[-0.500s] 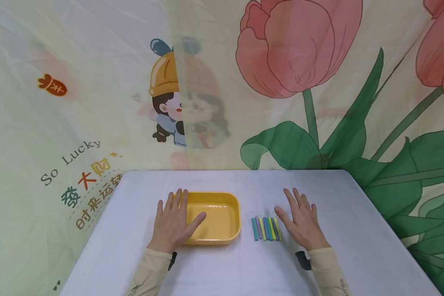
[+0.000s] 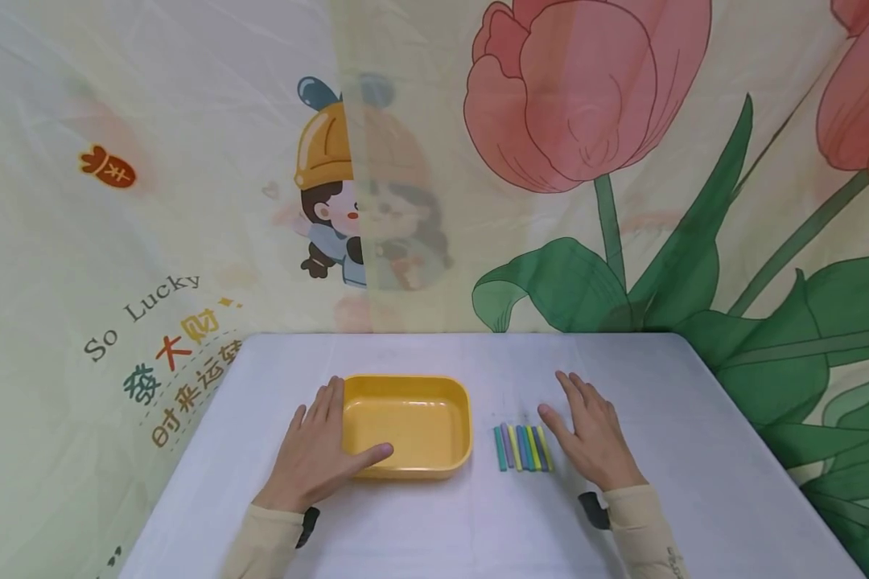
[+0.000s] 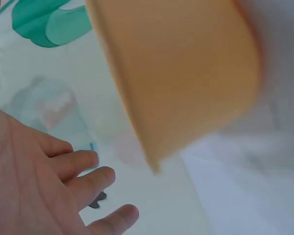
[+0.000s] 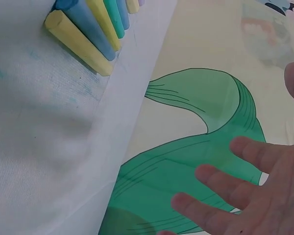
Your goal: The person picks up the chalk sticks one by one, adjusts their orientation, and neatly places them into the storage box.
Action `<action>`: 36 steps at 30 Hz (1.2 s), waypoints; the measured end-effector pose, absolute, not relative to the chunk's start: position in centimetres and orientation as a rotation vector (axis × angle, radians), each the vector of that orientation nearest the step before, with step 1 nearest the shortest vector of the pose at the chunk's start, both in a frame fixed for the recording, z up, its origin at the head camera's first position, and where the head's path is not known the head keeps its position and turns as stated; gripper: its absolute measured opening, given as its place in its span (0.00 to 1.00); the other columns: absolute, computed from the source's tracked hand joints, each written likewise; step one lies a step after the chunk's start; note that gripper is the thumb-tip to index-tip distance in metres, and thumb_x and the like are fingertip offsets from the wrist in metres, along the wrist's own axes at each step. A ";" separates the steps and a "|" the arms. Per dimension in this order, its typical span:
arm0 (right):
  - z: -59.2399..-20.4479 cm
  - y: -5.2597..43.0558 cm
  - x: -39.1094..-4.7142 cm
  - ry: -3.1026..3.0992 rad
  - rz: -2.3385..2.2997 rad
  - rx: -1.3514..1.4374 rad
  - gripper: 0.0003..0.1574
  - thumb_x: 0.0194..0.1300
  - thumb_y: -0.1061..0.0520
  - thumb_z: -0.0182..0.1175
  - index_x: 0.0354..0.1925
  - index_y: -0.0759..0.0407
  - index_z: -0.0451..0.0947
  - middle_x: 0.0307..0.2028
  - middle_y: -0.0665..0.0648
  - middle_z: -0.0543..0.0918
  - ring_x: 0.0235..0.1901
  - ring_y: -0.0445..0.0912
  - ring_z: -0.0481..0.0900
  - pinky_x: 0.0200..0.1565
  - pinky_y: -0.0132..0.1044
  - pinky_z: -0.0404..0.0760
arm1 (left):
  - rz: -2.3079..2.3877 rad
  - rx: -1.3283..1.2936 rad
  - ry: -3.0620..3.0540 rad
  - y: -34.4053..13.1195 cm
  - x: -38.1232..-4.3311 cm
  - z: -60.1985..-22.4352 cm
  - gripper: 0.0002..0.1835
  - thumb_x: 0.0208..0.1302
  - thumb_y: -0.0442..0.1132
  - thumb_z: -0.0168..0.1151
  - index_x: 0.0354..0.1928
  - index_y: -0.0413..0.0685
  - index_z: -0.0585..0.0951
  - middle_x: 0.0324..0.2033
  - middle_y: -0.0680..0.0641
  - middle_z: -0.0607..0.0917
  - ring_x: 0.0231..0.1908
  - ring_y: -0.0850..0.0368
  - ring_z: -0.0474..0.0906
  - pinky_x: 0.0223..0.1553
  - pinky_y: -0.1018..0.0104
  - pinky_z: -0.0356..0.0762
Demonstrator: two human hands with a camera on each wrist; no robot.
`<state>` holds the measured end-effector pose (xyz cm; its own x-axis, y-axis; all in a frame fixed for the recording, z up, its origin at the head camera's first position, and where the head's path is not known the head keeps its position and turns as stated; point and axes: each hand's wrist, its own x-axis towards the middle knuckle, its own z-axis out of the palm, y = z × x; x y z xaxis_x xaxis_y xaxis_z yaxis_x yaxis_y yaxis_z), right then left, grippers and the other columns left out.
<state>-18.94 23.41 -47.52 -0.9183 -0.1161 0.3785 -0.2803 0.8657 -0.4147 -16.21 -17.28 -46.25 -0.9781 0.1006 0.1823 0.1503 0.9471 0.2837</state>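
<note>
A yellow rectangular tray (image 2: pixel 405 426) stands on the white table, its side wall (image 3: pixel 181 73) large and blurred in the left wrist view. My left hand (image 2: pixel 311 454) is spread at the tray's left side, thumb over its near left corner; the left wrist view shows the fingers apart from the wall. To the right of the tray lies a row of several chalk sticks (image 2: pixel 524 448) in green, purple, yellow and blue. My right hand (image 2: pixel 592 438) hovers just right of the row with fingers extended, holding nothing. A yellow chalk stick (image 4: pixel 78 43) ends the row in the right wrist view.
The white tablecloth (image 2: pixel 442 531) covers the table, whose far edge meets a hanging cloth (image 2: pixel 224 161) printed with tulips and a cartoon figure. Faint bluish chalk marks (image 4: pixel 73 88) show on the tablecloth beside the sticks.
My left hand has moved left, from over the tray's left part to its left side. The right hand, tray and chalk sticks stay nearly where they were.
</note>
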 end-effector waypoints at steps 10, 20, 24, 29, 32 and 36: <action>-47.0 23.5 -18.9 -2.716 0.774 0.275 0.42 0.66 0.34 0.48 0.68 0.57 0.58 0.64 0.64 0.64 0.61 0.60 0.63 0.56 0.60 0.67 | -0.461 -0.176 -2.970 -18.7 -15.5 -48.0 0.73 0.33 0.86 0.47 0.72 0.37 0.44 0.71 0.38 0.50 0.69 0.43 0.49 0.64 0.39 0.50; -46.6 23.4 -18.8 -2.830 0.956 0.132 0.44 0.61 0.28 0.48 0.62 0.58 0.67 0.50 0.59 0.76 0.44 0.52 0.77 0.40 0.46 0.80 | -0.444 -0.154 -2.970 -19.1 -15.5 -49.0 0.77 0.29 0.86 0.50 0.71 0.35 0.43 0.70 0.35 0.50 0.68 0.41 0.51 0.62 0.38 0.55; -47.1 23.1 -19.1 -2.920 1.011 -0.013 0.36 0.62 0.34 0.54 0.57 0.57 0.71 0.46 0.56 0.78 0.42 0.49 0.77 0.37 0.41 0.81 | -0.450 -0.133 -2.975 -19.2 -15.5 -49.1 0.77 0.28 0.86 0.51 0.71 0.34 0.44 0.70 0.34 0.51 0.67 0.40 0.52 0.61 0.38 0.56; -48.0 22.8 -19.4 -3.030 1.051 -0.189 0.24 0.62 0.47 0.60 0.52 0.58 0.75 0.41 0.54 0.79 0.31 0.45 0.78 0.26 0.35 0.78 | -0.462 -0.123 -2.983 -19.2 -15.5 -49.3 0.77 0.28 0.86 0.50 0.71 0.34 0.43 0.69 0.34 0.52 0.66 0.39 0.54 0.61 0.38 0.56; -48.4 22.6 -19.4 -3.068 1.082 -0.262 0.22 0.60 0.51 0.61 0.49 0.61 0.77 0.38 0.56 0.80 0.24 0.44 0.76 0.22 0.34 0.76 | -0.460 -0.125 -2.981 -19.2 -15.5 -49.4 0.77 0.28 0.86 0.50 0.71 0.34 0.44 0.69 0.34 0.52 0.66 0.39 0.54 0.61 0.38 0.56; -48.8 22.4 -19.4 -3.084 1.122 -0.324 0.20 0.59 0.53 0.61 0.47 0.63 0.78 0.35 0.56 0.80 0.23 0.44 0.75 0.22 0.34 0.76 | -0.456 -0.130 -2.981 -19.2 -15.6 -49.5 0.77 0.28 0.86 0.50 0.71 0.34 0.44 0.69 0.35 0.52 0.67 0.40 0.52 0.61 0.39 0.55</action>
